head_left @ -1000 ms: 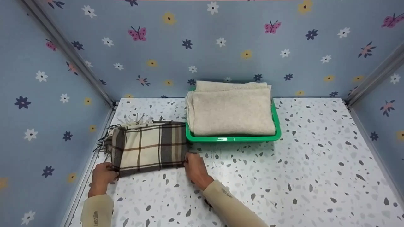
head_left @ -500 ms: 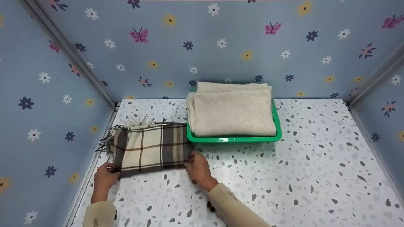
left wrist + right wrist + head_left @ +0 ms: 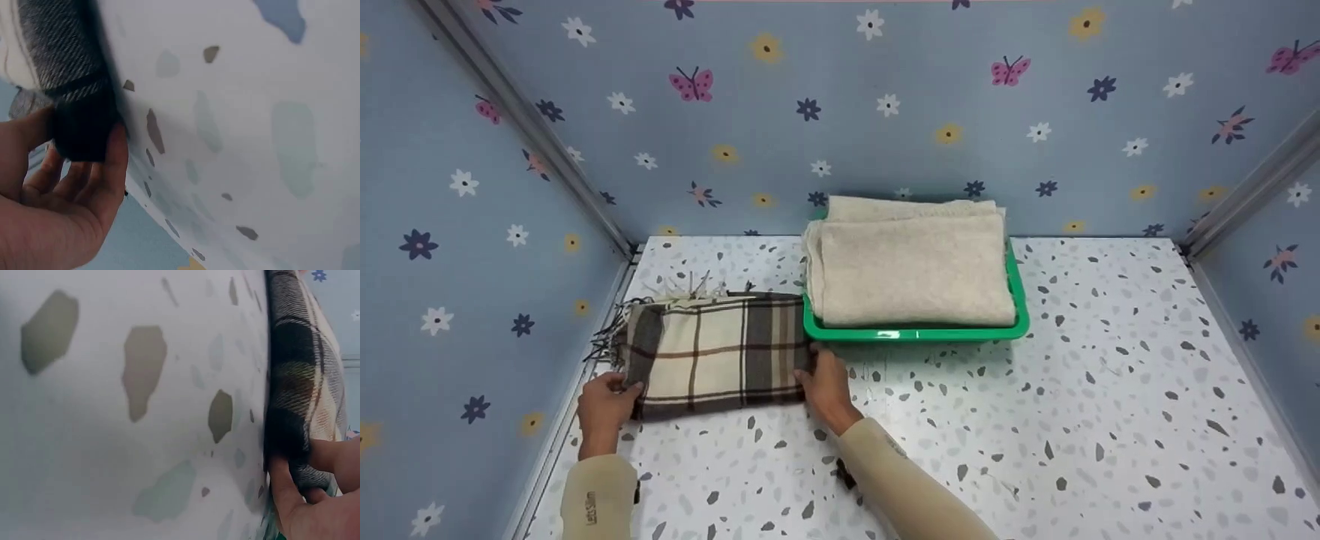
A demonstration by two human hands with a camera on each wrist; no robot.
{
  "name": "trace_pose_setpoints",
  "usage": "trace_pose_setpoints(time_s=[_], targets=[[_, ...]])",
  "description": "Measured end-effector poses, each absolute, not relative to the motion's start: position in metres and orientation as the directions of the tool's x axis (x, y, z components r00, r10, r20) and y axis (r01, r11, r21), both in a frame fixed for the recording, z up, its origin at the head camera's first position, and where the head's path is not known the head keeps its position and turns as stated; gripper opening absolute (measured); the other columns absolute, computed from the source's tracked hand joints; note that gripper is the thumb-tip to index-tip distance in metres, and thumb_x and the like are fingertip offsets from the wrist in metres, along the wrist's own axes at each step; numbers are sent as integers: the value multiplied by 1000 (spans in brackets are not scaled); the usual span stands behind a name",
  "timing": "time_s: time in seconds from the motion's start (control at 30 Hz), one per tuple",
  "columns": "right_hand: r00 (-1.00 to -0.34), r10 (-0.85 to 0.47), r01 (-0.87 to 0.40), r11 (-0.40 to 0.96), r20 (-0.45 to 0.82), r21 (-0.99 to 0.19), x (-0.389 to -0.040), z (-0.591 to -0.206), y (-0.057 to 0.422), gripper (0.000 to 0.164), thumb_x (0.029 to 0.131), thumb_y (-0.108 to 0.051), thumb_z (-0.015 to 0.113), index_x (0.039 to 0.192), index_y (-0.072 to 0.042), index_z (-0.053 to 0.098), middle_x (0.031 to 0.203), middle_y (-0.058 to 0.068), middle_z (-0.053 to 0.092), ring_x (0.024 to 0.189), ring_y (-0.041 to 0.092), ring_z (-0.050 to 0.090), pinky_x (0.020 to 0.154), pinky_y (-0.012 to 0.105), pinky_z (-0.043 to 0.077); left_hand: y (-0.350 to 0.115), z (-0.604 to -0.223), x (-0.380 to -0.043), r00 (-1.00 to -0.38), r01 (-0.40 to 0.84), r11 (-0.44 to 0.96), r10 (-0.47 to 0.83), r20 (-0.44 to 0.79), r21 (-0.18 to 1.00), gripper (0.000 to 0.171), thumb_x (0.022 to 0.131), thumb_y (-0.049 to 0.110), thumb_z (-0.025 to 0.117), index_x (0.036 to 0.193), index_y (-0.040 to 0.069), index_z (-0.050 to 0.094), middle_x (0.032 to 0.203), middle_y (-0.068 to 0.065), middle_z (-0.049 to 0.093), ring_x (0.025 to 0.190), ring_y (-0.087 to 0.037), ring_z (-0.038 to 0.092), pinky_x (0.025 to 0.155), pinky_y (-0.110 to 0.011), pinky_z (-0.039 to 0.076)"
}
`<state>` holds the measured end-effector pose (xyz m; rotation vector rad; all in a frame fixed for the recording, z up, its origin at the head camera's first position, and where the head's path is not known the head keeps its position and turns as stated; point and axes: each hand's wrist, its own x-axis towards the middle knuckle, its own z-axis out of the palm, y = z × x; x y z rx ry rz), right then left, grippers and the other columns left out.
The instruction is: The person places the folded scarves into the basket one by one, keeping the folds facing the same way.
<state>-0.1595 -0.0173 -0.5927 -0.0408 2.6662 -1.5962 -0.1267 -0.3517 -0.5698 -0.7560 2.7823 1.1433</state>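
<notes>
A folded plaid scarf [image 3: 716, 356] in cream, grey and brown lies flat on the table, its fringe at the left end and far side. At its near left corner, my left hand [image 3: 606, 405] grips the folded edge; the left wrist view shows the thumb and fingers [image 3: 117, 152] around the dark corner. My right hand [image 3: 829, 386] holds the near right corner between thumb and fingers, and in the right wrist view a finger [image 3: 284, 486] reaches against the scarf's edge [image 3: 289, 382]. Some fingertips are hidden by the cloth.
Right of the scarf stands a green tray [image 3: 915, 334] against the back wall, holding folded beige cloth [image 3: 915, 270]. The scarf's right end meets the tray's left side. Patterned blue walls [image 3: 885, 112] enclose the speckled white table [image 3: 1072, 420].
My right hand has moved slightly away from me along the scarf's right end. My left hand has also shifted a little farther up the left corner. The scarf has barely moved.
</notes>
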Motion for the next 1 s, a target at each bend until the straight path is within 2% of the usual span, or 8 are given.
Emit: trace_pose_setpoints(time_s=[0.2,0.37,0.53,0.7,0.87,1.0], targets=[[-999,-44,-22,510,0,-860,-156,-591,-18,37,93,5,76,128,8,62,124,26,69,118,36,68,97,45,57,-346,-571,-132,-883,-447,679,-441,-163,582,35,99,10,70,126,-13,65,124,-35,65,105,-53,64,83,-64,51],[-999,-54,-28,530,0,-848,-154,-590,-16,24,92,9,74,112,2,63,110,20,71,104,28,69,87,42,57,-346,-567,-133,-888,-449,695,-418,-193,562,34,97,9,72,123,-12,66,122,-34,66,101,-51,66,81,-62,51],[-997,-71,-31,544,-9,-838,-152,-591,-16,22,91,11,74,104,-2,62,100,14,70,93,23,67,79,39,57,-346,-564,-130,-884,-461,700,-418,-210,545,31,96,10,73,118,-10,67,119,-33,66,98,-50,66,78,-62,51],[-997,-82,-43,540,-2,-840,-149,-591,-15,22,91,12,73,104,-3,62,99,14,70,92,23,66,78,39,57,-344,-563,-129,-880,-468,701,-425,-213,538,15,95,10,75,97,-2,66,100,-25,66,78,-39,62,65,-51,47],[-994,-102,-89,546,39,-833,-145,-594,-12,24,90,13,72,103,-3,60,98,14,68,92,24,66,78,38,56,-344,-563,-126,-884,-464,703,-407,-230,540,30,95,11,75,77,11,51,79,-8,52,66,-24,51,58,-39,36],[-985,-124,-171,564,122,-808,-142,-596,-10,26,87,17,71,99,-3,57,96,16,69,91,26,68,74,38,56,-344,-564,-123,-898,-436,711,-383,-217,552,42,95,10,74,72,17,40,68,0,39,59,-19,42,56,-36,28]])
